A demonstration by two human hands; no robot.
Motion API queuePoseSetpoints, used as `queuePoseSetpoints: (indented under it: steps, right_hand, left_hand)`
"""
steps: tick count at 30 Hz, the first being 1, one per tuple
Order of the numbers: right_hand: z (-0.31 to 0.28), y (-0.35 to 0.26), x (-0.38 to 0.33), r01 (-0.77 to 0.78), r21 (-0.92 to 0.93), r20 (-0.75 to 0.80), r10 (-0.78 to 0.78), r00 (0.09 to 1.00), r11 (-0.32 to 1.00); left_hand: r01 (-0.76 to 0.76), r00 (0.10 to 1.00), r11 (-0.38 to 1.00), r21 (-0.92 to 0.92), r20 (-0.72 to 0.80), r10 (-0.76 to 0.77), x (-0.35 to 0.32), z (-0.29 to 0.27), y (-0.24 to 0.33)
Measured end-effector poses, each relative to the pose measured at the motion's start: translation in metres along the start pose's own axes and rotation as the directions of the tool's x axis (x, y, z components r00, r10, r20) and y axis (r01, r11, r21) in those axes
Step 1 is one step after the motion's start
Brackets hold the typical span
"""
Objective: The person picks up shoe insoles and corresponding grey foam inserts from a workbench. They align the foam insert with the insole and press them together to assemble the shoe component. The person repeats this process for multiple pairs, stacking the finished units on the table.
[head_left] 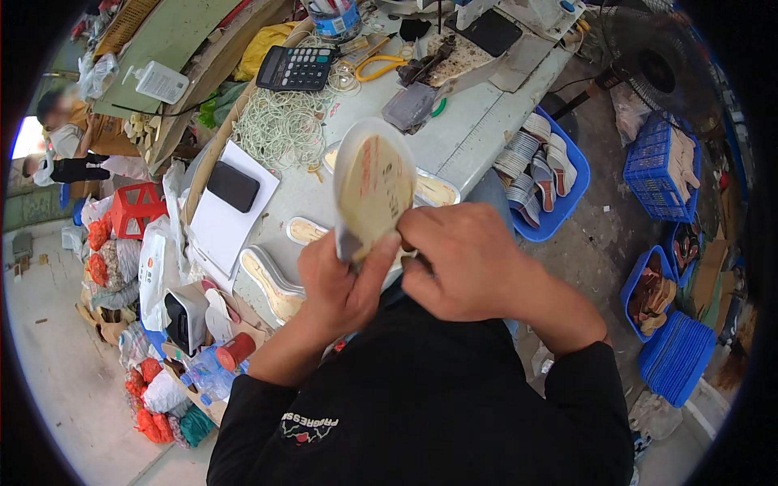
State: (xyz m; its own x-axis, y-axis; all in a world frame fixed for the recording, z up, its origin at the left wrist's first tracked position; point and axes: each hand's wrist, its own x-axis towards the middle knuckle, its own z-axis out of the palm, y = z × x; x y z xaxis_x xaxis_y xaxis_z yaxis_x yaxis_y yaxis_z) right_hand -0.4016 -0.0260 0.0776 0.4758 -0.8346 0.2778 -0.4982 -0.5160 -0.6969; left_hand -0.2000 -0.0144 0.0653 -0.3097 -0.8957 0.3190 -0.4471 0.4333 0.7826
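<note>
A shoe sole (374, 182) with a white rim and a tan printed face is held up over the near side of the table. My left hand (340, 283) grips its lower end, thumb across the tan face. My right hand (462, 259) is closed with curled fingers at the sole's lower right edge, seeming to pinch it; the fingertips are partly hidden. Behind and beside my hands, similar white-rimmed soles lie on the table: one sole (271, 283) to the left, a smaller-looking one (305, 231) beyond my left hand, and another (436, 191) past my right hand.
On the table (478, 121) are a calculator (296, 69), tangled pale cord (275, 121), yellow-handled pliers (379, 68) and a black phone (233, 186) on paper. Blue baskets (559, 194) of shoe parts stand at right, near a fan (656, 73). Bags and a red stool (138, 209) stand left.
</note>
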Motion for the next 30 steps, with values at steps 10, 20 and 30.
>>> queuePoseSetpoints:
  steps: [10,20,30]
  right_hand:
    - [0.063,0.044,-0.024,-0.257,0.913,0.103,0.428,0.898,0.318]
    - [0.036,0.098,-0.015,-0.338,0.907,0.190,0.475,0.859,0.249]
    - [0.027,0.112,0.020,-0.084,0.973,-0.075,0.635,0.769,0.216]
  left_hand:
    - [0.542,0.761,0.201,-0.816,0.375,-0.529,-0.002,0.014,-0.038]
    - [0.504,0.777,0.860,-0.083,0.478,-0.409,0.053,-0.022,-0.079]
    - [0.324,0.831,0.907,-0.270,0.540,-0.136,0.168,-0.013,-0.123]
